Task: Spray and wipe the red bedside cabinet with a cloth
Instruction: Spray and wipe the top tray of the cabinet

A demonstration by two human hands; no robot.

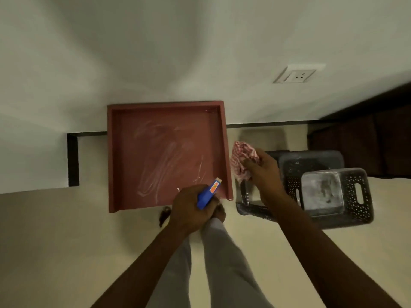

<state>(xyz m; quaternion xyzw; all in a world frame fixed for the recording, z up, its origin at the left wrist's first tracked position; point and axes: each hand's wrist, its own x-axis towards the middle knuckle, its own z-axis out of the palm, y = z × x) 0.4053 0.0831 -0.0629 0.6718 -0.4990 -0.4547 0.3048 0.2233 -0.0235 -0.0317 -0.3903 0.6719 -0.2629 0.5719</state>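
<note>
I see the cabinet [164, 152] top smooth and slightly glossy, streaked with whitish smears. The cloth [241, 161] is soft woven fabric, the bottle [208, 194] glossy plastic, and the baskets [355, 196] matt perforated plastic.

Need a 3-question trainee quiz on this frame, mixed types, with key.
1. True or false: the left hand holds the cloth.
2. Fill in: the bottle is coloured ____.
3. Where is the cloth relative to the cabinet? A: lying on its top. B: off its right side, gripped by the right hand. C: under the bottle.

Key: 1 false, the left hand grips the bottle; 2 blue; 3 B.
</note>
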